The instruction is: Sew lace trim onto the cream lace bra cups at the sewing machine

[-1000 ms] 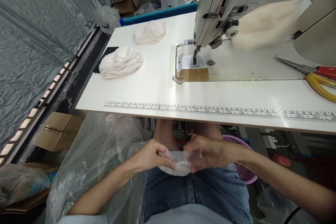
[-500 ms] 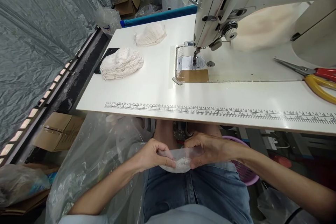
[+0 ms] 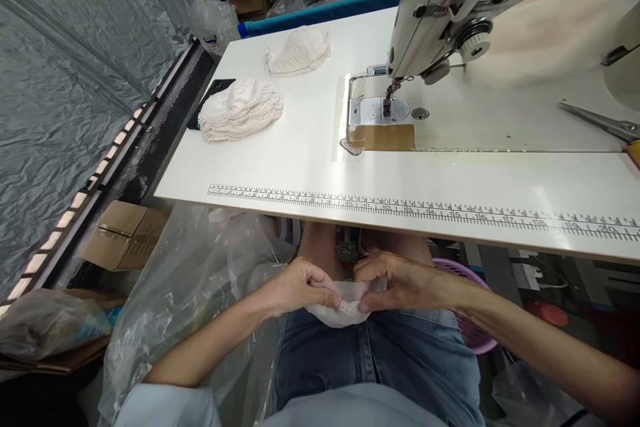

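Over my lap, both hands pinch a small piece of sheer white fabric with a lacy, textured patch in its middle. My left hand grips its left side between thumb and fingers. The right side is held by my right hand, closed the same way. Only a short gap separates the two thumbs. On the table above lie a stack of cream knitted pieces and a thinner pile of pale fabric.
A sewing machine stands on the white table, which has a printed ruler along its front edge. Scissors lie at the right. Clear plastic sheeting hangs at my left, near a cardboard box. A pink basket sits below right.
My view has shifted a little, so the table and machine appear further right. Both thumbs have come closer together on the white fabric, which is bunched more between them.
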{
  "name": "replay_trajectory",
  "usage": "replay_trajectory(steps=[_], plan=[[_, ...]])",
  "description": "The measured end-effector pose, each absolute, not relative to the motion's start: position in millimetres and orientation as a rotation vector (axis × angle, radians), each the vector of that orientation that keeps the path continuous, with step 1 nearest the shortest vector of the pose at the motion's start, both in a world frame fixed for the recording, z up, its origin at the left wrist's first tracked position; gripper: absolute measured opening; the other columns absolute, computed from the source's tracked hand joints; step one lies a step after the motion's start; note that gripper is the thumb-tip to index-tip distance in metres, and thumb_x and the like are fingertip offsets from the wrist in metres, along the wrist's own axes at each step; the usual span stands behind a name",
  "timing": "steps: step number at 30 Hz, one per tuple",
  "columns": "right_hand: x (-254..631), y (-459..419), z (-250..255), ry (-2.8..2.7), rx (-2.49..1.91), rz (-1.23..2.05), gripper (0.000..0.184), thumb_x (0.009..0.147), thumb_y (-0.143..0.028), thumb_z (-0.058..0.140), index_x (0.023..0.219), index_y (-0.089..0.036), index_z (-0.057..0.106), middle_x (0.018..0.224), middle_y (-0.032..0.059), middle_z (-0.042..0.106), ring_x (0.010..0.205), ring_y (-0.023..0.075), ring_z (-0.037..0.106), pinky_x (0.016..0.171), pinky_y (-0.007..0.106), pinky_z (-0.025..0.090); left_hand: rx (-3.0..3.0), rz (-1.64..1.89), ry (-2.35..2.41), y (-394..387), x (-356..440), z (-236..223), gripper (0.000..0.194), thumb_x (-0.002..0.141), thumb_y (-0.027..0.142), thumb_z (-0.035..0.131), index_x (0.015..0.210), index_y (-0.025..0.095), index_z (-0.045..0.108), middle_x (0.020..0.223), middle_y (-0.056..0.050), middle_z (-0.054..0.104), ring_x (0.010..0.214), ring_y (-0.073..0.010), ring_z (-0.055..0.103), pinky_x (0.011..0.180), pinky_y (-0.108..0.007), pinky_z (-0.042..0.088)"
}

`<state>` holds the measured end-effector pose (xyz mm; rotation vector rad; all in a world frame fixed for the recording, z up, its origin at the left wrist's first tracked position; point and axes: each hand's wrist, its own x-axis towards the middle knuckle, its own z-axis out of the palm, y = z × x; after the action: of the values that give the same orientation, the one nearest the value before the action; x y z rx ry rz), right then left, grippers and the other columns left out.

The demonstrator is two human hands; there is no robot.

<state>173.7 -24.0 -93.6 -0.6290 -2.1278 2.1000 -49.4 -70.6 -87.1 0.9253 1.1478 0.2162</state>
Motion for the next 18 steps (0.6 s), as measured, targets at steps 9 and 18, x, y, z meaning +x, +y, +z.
replay_trajectory(steps=[9,18], plan=[[179.5,-22.2,-105.0,-1.933,-0.609,2.312,0.027,0.077,-0.039,0.063,0.079,-0.012,0.069,0.070,0.0014,0.059,0.063,0.0117,0.053,0.058,0.022,0.041,0.968,0.132,1.052,-71.9,-58.0,-85.5,0.029,0.060,0.030,0.078,0.083,0.013,0.073,0.075,-0.004,0.070,0.065,-0.0113,0.059,0.063,-0.020,0.046],[169.6,-29.0,-109.3,-1.952,-0.608,2.275,0.024,0.073,-0.036,0.069,0.078,-0.012,0.067,0.069,-0.0003,0.057,0.065,0.0120,0.053,0.056,0.021,0.038,0.954,0.140,1.078,-71.7,-54.0,-85.1,0.025,0.062,0.029,0.077,0.081,0.012,0.073,0.070,-0.003,0.068,0.062,-0.0108,0.058,0.061,-0.020,0.046]])
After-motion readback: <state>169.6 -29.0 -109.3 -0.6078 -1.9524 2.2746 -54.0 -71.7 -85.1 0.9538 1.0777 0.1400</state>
